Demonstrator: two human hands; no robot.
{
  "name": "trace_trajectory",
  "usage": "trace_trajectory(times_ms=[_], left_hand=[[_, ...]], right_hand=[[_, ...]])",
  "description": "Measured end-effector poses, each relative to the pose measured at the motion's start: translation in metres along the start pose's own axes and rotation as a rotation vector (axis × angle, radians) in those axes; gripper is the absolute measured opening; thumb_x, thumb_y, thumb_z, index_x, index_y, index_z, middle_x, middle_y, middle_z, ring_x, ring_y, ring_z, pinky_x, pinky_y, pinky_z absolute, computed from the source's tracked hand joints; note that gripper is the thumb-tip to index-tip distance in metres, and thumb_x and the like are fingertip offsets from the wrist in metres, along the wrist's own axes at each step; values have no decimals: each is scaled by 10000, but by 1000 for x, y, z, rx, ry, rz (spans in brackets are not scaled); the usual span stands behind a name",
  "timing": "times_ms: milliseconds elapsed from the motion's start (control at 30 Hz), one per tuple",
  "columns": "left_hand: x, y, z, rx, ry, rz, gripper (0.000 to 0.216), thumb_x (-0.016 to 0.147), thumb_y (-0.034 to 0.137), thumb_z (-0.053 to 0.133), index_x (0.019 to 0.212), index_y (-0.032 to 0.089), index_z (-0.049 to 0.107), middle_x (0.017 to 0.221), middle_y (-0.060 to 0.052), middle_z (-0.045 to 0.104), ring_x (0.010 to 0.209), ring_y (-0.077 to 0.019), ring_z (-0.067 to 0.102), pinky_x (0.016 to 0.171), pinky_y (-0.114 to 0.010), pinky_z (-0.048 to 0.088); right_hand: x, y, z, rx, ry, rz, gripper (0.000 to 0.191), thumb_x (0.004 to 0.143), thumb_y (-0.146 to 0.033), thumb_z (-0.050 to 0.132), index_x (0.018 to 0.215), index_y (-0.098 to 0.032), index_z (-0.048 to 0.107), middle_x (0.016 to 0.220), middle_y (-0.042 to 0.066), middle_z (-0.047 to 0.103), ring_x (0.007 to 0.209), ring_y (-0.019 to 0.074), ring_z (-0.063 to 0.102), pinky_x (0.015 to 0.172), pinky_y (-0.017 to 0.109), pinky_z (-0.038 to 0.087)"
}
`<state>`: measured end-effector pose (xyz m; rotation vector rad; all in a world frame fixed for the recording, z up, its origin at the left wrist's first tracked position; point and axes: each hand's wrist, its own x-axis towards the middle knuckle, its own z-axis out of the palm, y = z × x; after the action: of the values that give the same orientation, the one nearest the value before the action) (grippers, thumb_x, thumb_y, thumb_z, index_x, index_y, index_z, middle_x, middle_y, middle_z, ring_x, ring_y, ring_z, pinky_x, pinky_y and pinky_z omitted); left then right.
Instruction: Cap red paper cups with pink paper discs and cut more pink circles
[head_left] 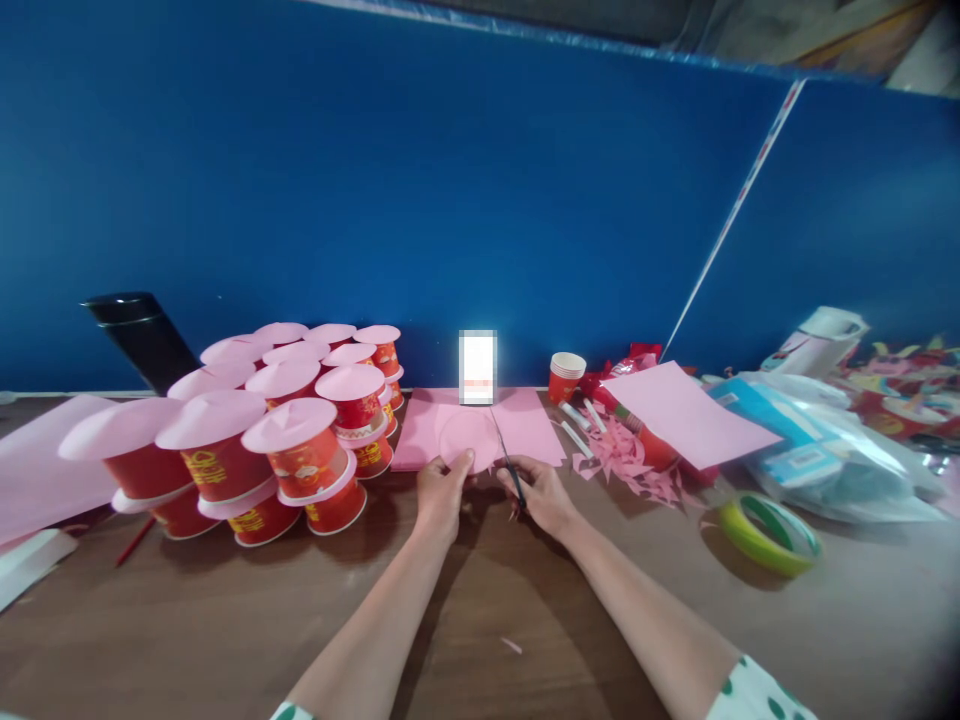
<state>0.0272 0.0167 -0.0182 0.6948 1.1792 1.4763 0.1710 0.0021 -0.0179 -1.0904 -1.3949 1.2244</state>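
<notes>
My left hand (442,492) pinches a round piece of pink paper (466,438) by its lower edge, thumb on top. In my right hand (541,496) is a pair of scissors (515,482), its blades pointing up along the right edge of the paper circle. Whether the blades touch the paper is hard to tell. Beneath and behind both hands lies a stack of pink paper sheets (424,420). A bright upright phone-like screen (478,365), blurred out, stands at the back of that stack.
At left stand stacked red paper cups (300,460) topped with pink paper discs, beside a black flask (142,335). Pink paper scraps (622,450), a short cup stack (567,378), a pink sheet (686,415), yellow-green tape (769,537) and a plastic bag (847,460) lie to the right.
</notes>
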Motion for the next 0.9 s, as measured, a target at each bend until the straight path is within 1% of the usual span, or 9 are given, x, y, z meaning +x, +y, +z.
trace_trajectory(times_ms=[133,300,433,733,900], left_hand=[[-1,1,1,8,9,-19,352,550,393,740,727,106,639,526,-10,589,437,-105,527,411,-204,396],[-1,3,1,-9,18,-11,342,542,380,742,714,104,635,571,-21,613,444,-92,528,444,-208,415],[-1,3,1,-13,26,-24,378,528,401,744,740,105,640,568,-17,609,439,-98,531,408,-196,375],[1,2,-1,-57,41,-7,376,554,383,733,789,104,638,661,-32,640,471,-93,551,466,-207,424],[3,1,-1,-77,72,-32,376,581,387,712,846,133,631,697,-30,645,488,-98,564,439,-199,411]], right_hand=[[0,1,0,-14,7,-2,366,721,-420,637,966,-148,628,520,-63,445,417,59,402,359,166,357],[0,2,0,-41,20,-5,356,728,-426,629,963,-159,631,511,-60,443,407,63,403,348,165,354],[-1,1,1,-50,33,-7,375,724,-444,627,965,-157,630,509,-61,445,386,63,406,333,168,351],[-2,0,2,-77,17,0,348,736,-434,612,959,-168,633,516,-63,446,379,62,418,349,170,358],[-2,4,2,-93,9,19,340,748,-431,591,965,-172,632,506,-68,423,369,61,409,334,161,338]])
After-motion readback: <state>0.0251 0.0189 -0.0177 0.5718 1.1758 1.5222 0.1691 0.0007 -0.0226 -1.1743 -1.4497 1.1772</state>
